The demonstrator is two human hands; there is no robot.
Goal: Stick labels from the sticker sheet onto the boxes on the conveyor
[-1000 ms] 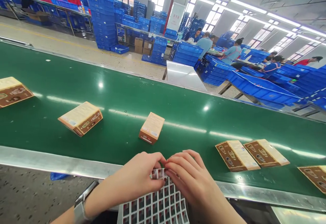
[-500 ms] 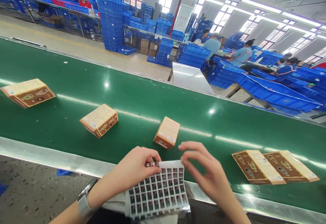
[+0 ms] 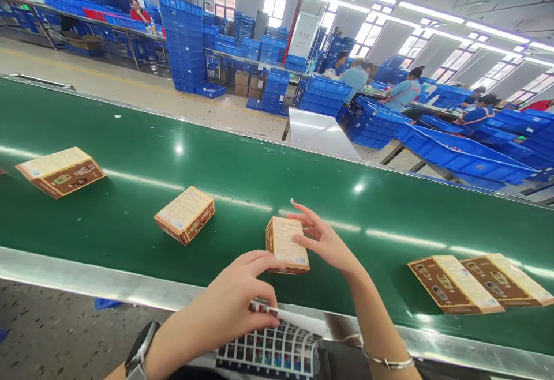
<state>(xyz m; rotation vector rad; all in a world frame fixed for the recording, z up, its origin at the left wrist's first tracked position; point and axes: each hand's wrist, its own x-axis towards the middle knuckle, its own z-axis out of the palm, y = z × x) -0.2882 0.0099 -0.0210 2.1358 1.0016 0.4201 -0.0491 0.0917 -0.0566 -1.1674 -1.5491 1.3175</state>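
Observation:
My left hand pinches a sheet of small square stickers between thumb and fingers, low at the belt's near edge. The sheet is bent, and its upper part is partly behind that hand. Its index finger reaches over the near left part of a small brown and cream carton; contact is unclear. My right hand is at the carton's right side, thumb over the top face and fingers around the far edge. A tiny sticker sits on its outstretched index fingertip.
The green conveyor belt carries more cartons: one left of centre, one farther left and two at the right. A metal rail edges the belt. Beyond stand stacked blue crates and seated co-workers.
My right hand has moved from the sticker sheet to the carton, a tiny sticker on its fingertip. The carton has turned. The sheet is lower, and the cartons appear farther right.

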